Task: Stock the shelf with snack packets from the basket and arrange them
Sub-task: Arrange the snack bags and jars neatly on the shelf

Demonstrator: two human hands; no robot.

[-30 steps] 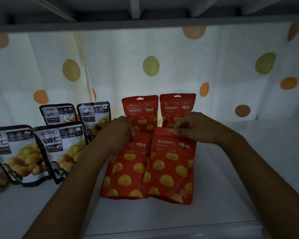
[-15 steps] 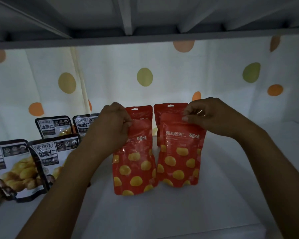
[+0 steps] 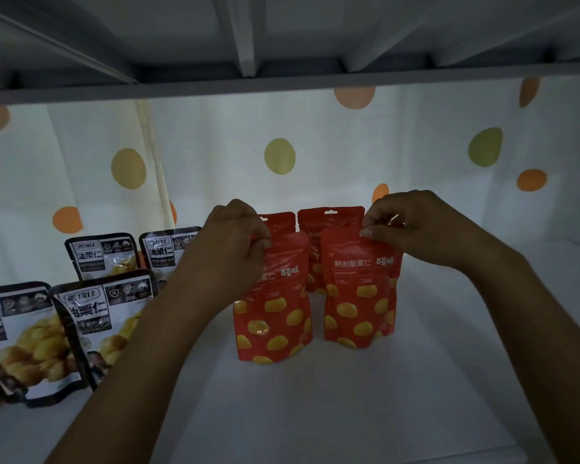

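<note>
Standing upright on the white shelf (image 3: 315,413), side by side with a narrow gap between them: the left red packet (image 3: 275,316) and the right red packet (image 3: 359,296), both printed with yellow kernels.

Left hand (image 3: 235,242) pinches the top edge of the left red packet, with its fingers (image 3: 262,241) curled over the seal. Right hand (image 3: 412,226) pinches the top left corner of the right red packet, fingers bunched and thumb on the front face.

Just behind stand two more red ones, the rear left packet (image 3: 280,222) and the rear right packet (image 3: 329,219), both partly hidden by the hands and the front pair.

Further left on the same shelf are four black-and-white packets in two rows, leaning back: the front pair (image 3: 81,329) and the back pair (image 3: 104,252). The left forearm crosses in front of the back row's right-hand packet.

Backdrop is a white curtain (image 3: 215,162) with orange, yellow and green dots. The upper shelf (image 3: 282,45) is close overhead. Light is dim.
</note>
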